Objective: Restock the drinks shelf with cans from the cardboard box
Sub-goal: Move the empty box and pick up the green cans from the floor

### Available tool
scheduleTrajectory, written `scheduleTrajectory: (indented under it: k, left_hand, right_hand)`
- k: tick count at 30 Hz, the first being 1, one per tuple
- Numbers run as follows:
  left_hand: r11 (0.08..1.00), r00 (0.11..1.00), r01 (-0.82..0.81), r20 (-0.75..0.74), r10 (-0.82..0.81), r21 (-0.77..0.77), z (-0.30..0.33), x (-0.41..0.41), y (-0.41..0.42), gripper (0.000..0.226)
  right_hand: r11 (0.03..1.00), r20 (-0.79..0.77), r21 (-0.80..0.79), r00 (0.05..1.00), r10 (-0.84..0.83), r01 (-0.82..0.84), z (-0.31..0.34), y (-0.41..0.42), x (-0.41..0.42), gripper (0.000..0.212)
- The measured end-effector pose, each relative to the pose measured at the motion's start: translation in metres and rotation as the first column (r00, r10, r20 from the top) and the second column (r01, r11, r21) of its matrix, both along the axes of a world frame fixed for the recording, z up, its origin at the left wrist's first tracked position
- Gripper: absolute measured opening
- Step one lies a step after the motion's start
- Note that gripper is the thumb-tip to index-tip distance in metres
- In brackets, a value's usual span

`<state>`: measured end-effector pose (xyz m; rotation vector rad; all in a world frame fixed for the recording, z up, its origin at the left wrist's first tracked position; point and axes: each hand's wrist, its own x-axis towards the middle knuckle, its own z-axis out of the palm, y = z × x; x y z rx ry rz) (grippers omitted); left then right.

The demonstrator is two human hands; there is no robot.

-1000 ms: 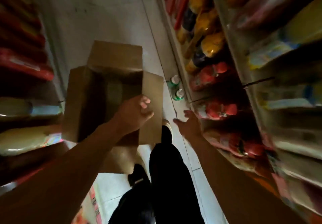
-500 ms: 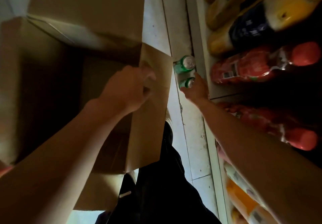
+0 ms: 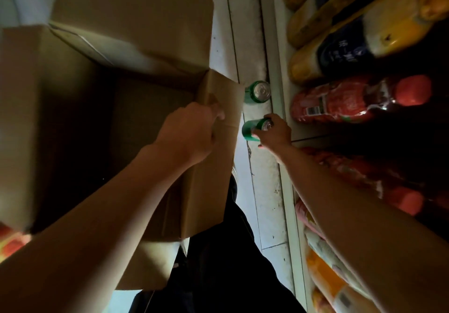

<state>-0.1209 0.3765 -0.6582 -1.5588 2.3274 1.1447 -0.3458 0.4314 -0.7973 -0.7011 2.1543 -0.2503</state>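
Two hands: right hand [image 3: 274, 134] grips green can [image 3: 251, 129] (half hidden), left hand [image 3: 188, 134] pinches box flap [image 3: 218, 108].

Labels in sight, hardly a word readable.
Upper right of the frame, the dark-labelled bottle [image 3: 340, 54] carries pale characters, too blurred to make out. Just below it, right of centre, the red bottle [image 3: 340, 101] shows a barcode and a white panel of small print, none of it legible. Lower right, an orange bottle [image 3: 340, 295] has a grey barcode patch, unreadable too. No brand shows on either green can.
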Motion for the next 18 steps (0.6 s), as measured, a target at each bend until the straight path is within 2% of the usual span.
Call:
scheduleTrajectory:
  k: [3,5,8,11,14,16,18]
  left_hand:
    - [1.0,0.999,-0.009,0.05,0.008,0.011,0.012,0.011,-0.002,0.03]
    - [0.992,0.998,-0.026,0.055,0.019,0.122,0.018,0.019,-0.002,0.032]
    - [0.966,1.0,0.014,-0.004,-0.013,0.257,0.059,0.019,-0.002,0.062]
    - [0.963,0.984,0.029,-0.179,0.02,0.269,0.137,0.007,-0.001,0.084]
    - [0.944,0.943,0.112,-0.334,-0.002,0.311,0.231,-0.006,0.004,0.104]
    - [0.924,0.897,0.225,-0.436,-0.073,0.309,0.306,-0.014,0.012,0.099]
    - [0.921,0.869,0.274,-0.481,-0.113,0.278,0.383,-0.02,0.024,0.083]
  right_hand:
    - [0.991,0.02,-0.117,0.998,-0.055,0.057,0.054,0.015,0.004,0.052]
    - [0.978,0.048,-0.183,0.994,-0.094,0.101,0.092,0.022,0.009,0.049]
    - [0.96,0.15,-0.221,0.979,-0.138,0.17,0.181,0.027,0.018,0.044]
    - [0.935,0.241,-0.32,0.967,-0.076,0.154,0.29,0.035,0.022,0.044]
    - [0.879,0.227,-0.473,0.972,0.057,0.058,0.405,0.045,0.032,0.056]
    - [0.838,0.203,-0.546,0.971,0.125,0.007,0.49,0.059,0.039,0.07]
    - [0.81,0.175,-0.586,0.973,0.152,-0.021,0.569,0.076,0.048,0.078]
